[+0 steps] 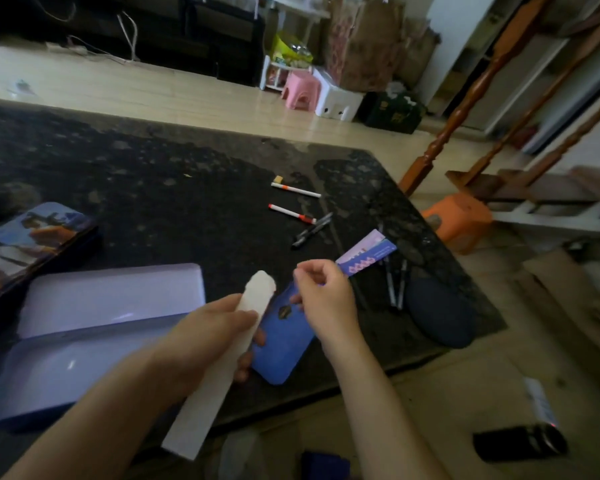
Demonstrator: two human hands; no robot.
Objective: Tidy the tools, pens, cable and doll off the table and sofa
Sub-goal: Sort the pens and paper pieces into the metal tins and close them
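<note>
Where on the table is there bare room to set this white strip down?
Bare stone runs across the far half of the table, beyond the open tin and left of the white markers. The right side is crowded with black pens and a dark pouch.

the left hand point(205, 337) and white strip point(257, 292) hide part of the blue card point(281, 344); the printed tin point(32, 244) runs off the left edge.

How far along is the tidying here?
Done: nothing visibly stowed in the open tin. In hand: left hand grips a white strip, right hand pinches a blue card. Left: two white markers and black pens lie on the table; doll and cable unseen.
</note>
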